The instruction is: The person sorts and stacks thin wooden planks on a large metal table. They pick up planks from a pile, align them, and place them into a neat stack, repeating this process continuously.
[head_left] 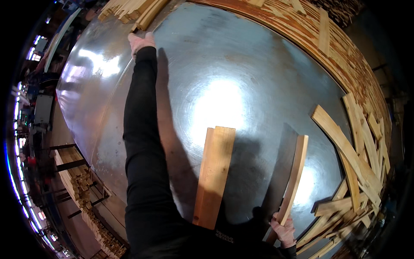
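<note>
My left arm stretches far across the metal table. At its end my left hand [140, 42], in a pale pink glove, is at the near end of a wooden strip [151, 15] on the far left stack; thumb and fingers look spread apart. Low on the right, my right hand [283, 231], also gloved, is closed around the lower end of another wooden strip [295, 175], tilted up above the table. Between my arms lies a pair of wooden boards [214, 172] side by side, their near ends close to my body.
The shiny metal table [258, 77] reflects lamp glare. A loose heap of wooden offcuts [358, 172] covers its right edge. Beyond lies a worn wooden surface [302, 26] with scattered strips. On the lower left, a rack [79, 185] bears stacked timber.
</note>
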Demonstrator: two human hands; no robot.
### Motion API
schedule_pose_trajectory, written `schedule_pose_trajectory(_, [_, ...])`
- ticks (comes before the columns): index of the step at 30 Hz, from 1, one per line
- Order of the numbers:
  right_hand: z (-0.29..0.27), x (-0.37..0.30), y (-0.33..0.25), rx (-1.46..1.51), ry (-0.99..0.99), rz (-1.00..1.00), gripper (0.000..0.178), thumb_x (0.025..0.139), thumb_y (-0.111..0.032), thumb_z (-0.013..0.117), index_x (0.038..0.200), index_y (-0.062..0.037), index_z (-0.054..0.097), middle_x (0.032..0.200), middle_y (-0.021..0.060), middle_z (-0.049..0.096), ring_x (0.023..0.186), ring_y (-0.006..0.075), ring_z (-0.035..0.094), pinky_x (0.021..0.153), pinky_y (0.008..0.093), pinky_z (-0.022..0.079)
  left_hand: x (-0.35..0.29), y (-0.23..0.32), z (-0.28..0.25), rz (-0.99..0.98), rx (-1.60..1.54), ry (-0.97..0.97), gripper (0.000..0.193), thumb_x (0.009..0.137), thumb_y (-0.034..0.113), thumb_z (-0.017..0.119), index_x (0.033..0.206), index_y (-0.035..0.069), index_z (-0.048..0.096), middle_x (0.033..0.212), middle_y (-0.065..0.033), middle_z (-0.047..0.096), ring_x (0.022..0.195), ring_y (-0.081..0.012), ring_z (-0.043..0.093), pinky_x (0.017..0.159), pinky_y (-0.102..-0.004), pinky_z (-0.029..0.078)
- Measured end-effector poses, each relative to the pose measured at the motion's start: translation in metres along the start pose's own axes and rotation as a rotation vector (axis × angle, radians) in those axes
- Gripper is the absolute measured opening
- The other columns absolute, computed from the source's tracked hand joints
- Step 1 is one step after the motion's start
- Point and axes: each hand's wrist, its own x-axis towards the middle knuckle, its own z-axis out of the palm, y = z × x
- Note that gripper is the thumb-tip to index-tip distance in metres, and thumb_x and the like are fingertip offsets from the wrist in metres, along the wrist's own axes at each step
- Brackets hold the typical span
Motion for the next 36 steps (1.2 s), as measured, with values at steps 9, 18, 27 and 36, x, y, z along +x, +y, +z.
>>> schedule_pose_trajectory(9, [-0.010,0.000,-0.096,-0.789,0.024,-0.074,0.074,0.079,-0.015,0.065,0.147,-0.0181,0.035,0.105,0.0140,0.065,0.089,0.0311,0.065,0.080,0.0389,0.053,-0.335,0.096,-0.156,1.333,-0.375,-0.845,0.089,0.064,0.026,0.082,0.141,0.005,0.041,0.145,-0.0188,0.041,0.133,-0.0397,0.039,0.111,-0.0533,0.030])
schedule_pose_trajectory(18, [-0.189,0.028,-0.151,-0.776,0.206,-0.669,0.095,0.079,-0.058,0.068,0.152,-0.0102,0.027,0.148,0.0200,0.039,0.132,0.0319,0.045,0.108,0.0380,0.039,-0.318,0.105,-0.203,1.447,0.213,-0.889,0.032,0.070,0.019,0.068,0.101,0.012,0.065,0.093,-0.0059,0.068,0.085,-0.0263,0.067,0.072,-0.0392,0.054])
schedule_pose_trajectory(27, [-0.322,0.137,-0.094,-1.194,0.481,-0.292,0.093,0.080,-0.052,0.069,0.146,0.0015,0.033,0.144,0.0271,0.042,0.134,0.0371,0.042,0.110,0.0414,0.035,-0.321,-0.101,-0.329,-0.053,0.215,-1.096,0.043,0.088,0.030,0.070,0.123,0.005,0.061,0.109,-0.0091,0.070,0.094,-0.0195,0.066,0.082,-0.0319,0.051])
schedule_pose_trajectory(36, [-0.271,0.044,-0.059,-1.233,0.246,-0.082,0.084,0.084,-0.031,0.070,0.152,-0.0105,0.024,0.120,0.0204,0.062,0.108,0.0356,0.061,0.092,0.0409,0.048,-0.399,-0.157,-0.353,-0.334,0.183,-0.727,0.066,0.075,0.044,0.079,0.124,0.006,0.057,0.106,-0.0152,0.070,0.092,-0.0247,0.069,0.082,-0.0358,0.053])
